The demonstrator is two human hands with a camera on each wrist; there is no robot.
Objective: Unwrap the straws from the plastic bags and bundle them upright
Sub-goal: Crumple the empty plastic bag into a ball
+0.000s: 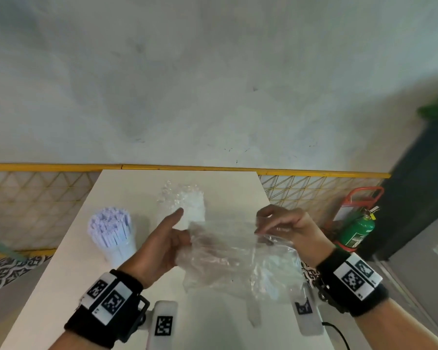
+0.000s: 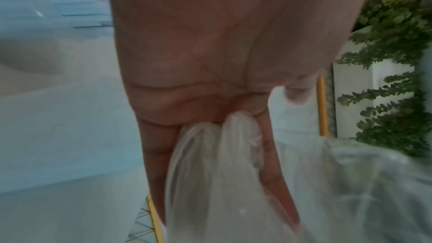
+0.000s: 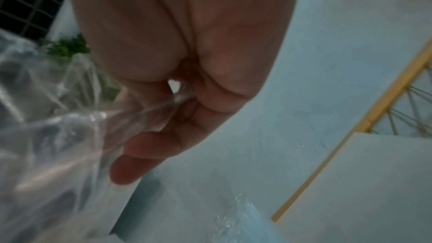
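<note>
Both hands hold a clear plastic bag (image 1: 233, 258) stretched above the white table (image 1: 61, 274). My left hand (image 1: 183, 238) grips its left edge in curled fingers, the index finger pointing away; the film bunches between the fingers (image 2: 210, 163). My right hand (image 1: 266, 224) pinches the bag's upper right edge (image 3: 145, 112). A whitish mass shows in the bag's lower right part; I cannot tell what it is. A bundle of white straws (image 1: 110, 231) stands upright at the left. Another plastic bag of straws (image 1: 187, 205) lies at the far middle.
Two white marker blocks (image 1: 165, 322) (image 1: 306, 314) sit at the table's near edge, with a black cable beside the right one. A yellow mesh railing (image 1: 61, 168) runs behind the table. A green fire extinguisher (image 1: 357, 231) stands on the floor to the right.
</note>
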